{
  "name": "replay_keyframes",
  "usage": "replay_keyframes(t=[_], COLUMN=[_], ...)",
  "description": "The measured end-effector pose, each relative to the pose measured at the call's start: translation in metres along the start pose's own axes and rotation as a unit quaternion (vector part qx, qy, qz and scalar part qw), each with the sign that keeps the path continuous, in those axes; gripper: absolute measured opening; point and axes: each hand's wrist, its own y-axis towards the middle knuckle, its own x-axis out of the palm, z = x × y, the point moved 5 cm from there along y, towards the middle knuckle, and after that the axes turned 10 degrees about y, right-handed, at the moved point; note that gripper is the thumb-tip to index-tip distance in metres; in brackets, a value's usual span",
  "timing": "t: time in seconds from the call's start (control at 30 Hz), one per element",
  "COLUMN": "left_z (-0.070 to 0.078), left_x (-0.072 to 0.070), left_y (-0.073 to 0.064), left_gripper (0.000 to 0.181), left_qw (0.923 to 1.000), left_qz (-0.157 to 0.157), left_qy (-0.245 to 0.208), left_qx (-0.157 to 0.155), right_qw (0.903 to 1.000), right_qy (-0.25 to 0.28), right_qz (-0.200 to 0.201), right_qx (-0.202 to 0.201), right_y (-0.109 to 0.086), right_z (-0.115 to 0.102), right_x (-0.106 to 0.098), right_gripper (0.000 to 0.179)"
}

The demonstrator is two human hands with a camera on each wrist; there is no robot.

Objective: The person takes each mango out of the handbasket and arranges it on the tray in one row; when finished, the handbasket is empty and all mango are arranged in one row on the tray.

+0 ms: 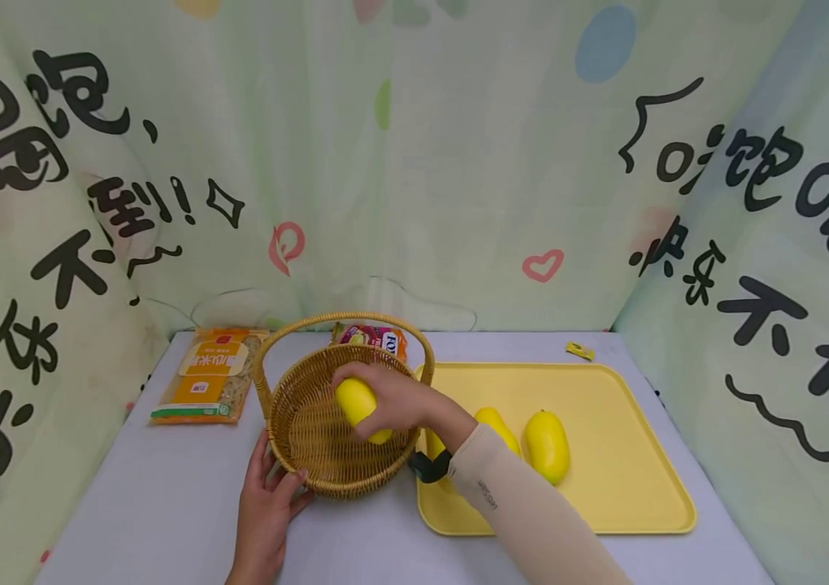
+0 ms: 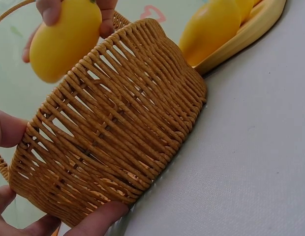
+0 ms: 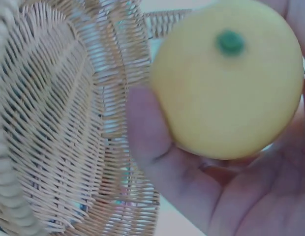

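Observation:
A wicker basket [image 1: 312,422] with an upright arched handle stands on the table, its inside showing only bare weave. My left hand [image 1: 268,496] grips its near left side, thumb at the rim and fingers spread low against the wall [image 2: 108,118]. Over the basket, my right hand [image 1: 396,398] holds a yellow oblong fruit [image 1: 358,400], thumb on one side and fingers on the other. A green stem end [image 3: 230,43] shows on this fruit in the right wrist view. Similar yellow fruits [image 1: 548,447] lie on the yellow tray [image 1: 634,487], partly hidden by my right sleeve.
Left of the basket lies an orange-and-clear food packet [image 1: 206,378]. A purple-red packet [image 1: 371,335] sits behind the basket. Near the back edge, beyond the tray, is a small yellow item [image 1: 579,351]. Printed curtains [image 1: 414,162] enclose the table on three sides.

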Motion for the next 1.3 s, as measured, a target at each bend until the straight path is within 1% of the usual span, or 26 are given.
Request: replay_keyframes(t=[0.07,0.17,0.33,0.47,0.67,0.9,1.1,1.3], left_z=[0.0,0.0,0.0,0.0,0.001,-0.001,-0.004,-0.002], left_x=[0.0,0.0,0.001,0.001,0.001,0.001,-0.001,-0.001], left_y=[0.0,-0.001,-0.001,-0.001,-0.001,-0.001,0.0,0.002], left_gripper=[0.096,0.095,0.096,0.096,0.095,0.095,0.096,0.096], left_qw=[1.0,1.0,0.9999,0.9998,0.9999,0.9999,1.0,1.0], left_qz=[0.0,-0.001,-0.005,-0.008,-0.007,-0.007,-0.001,-0.003], left_qy=[-0.001,-0.003,-0.007,-0.009,-0.008,-0.008,-0.001,-0.001], left_qx=[0.003,0.007,0.012,0.013,0.011,0.008,0.007,0.007], right_qw=[0.9996,0.9982,0.9923,0.9866,0.9815,0.9707,0.9577,0.9494], right_qy=[0.013,0.04,0.103,0.14,0.16,0.194,0.223,0.223], right_qz=[0.016,0.039,0.07,0.081,0.096,0.129,0.172,0.213], right_qx=[-0.017,-0.023,0.004,0.024,0.043,0.058,0.062,0.058], right_y=[-0.005,-0.015,-0.036,-0.054,-0.083,-0.12,-0.152,-0.182], right_z=[-0.002,-0.003,0.002,0.011,0.023,0.036,0.047,0.058], right_x=[-0.001,-0.002,-0.004,-0.006,-0.014,-0.026,-0.038,-0.051], right_gripper=[0.069,0.067,0.067,0.068,0.07,0.073,0.074,0.073])
